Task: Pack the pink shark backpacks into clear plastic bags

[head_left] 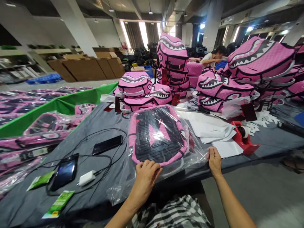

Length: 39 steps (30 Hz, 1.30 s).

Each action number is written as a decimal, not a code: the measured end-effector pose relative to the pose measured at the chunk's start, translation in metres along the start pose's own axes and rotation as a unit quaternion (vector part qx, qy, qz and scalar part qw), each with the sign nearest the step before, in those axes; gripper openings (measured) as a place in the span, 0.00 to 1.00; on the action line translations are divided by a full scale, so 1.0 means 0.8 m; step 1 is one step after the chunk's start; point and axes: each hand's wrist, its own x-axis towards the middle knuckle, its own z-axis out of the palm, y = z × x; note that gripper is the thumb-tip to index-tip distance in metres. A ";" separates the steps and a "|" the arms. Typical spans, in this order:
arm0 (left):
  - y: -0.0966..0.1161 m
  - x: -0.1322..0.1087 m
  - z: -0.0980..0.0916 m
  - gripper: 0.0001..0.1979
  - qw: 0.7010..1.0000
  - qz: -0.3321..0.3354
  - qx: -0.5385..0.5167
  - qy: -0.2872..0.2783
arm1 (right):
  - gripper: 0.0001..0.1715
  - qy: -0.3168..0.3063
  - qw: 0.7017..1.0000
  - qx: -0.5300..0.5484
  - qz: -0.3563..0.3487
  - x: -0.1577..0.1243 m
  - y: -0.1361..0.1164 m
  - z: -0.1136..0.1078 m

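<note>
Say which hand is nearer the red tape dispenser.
Right. The right hand is just left of the dispenser; the left hand is farther left, at the wrapped backpack.

Large workroom: pale wall (51, 31) at back left, whitish pillar (76, 27) appearing slanted before it, second pillar (212, 27) to the right, beams (135, 8) across the ceiling, small lamps (150, 12) hanging below. Far end lit by tall, narrow windows (143, 31), glaring white between dark curtains (133, 33); overall interior light dimmer. Shelves (14, 61) at far left, cardboard boxes (92, 69) to their right, grey floor (268, 190) visible at lower right, dark grey cloth over the foreground table (105, 118).
</note>
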 end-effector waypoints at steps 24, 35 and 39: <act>-0.027 0.066 -0.022 0.15 0.979 -0.051 -0.131 -0.145 | 0.37 0.056 0.981 -0.183 -0.018 0.074 -0.016 -0.125; -0.021 0.069 -0.026 0.16 0.978 -0.075 -0.138 -0.140 | 0.20 0.118 0.950 -0.246 0.149 0.203 -0.011 -0.268; -0.024 0.070 -0.025 0.16 0.976 -0.079 -0.153 -0.132 | 0.20 0.125 0.955 -0.212 0.166 0.200 0.000 -0.271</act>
